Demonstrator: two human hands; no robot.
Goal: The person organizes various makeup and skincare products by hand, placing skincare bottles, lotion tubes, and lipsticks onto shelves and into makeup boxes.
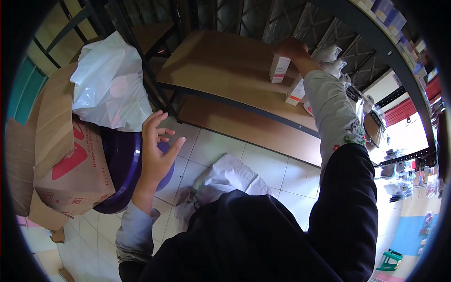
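Note:
My right hand (290, 47) reaches to the back of a brown shelf board (211, 61) and grips the top of a small white box with a pink-red band (279, 69), which stands upright on the board. Closer to my forearm, a second white box with an orange band (296, 91) is partly covered by my sleeve. My left hand (157, 150) hangs in the air with its fingers spread and nothing in them. Behind it are a purple plastic tub (117, 164) and a white plastic bag (110, 84).
An opened cardboard carton (75, 164) stands at the left. A pale sack (232, 176) lies on the tiled floor (211, 145) before me. Plastic-wrapped goods (331, 58) sit right of the boxes. A dark metal rack post (394, 61) curves along the right, and a green stool (390, 259) stands lower right.

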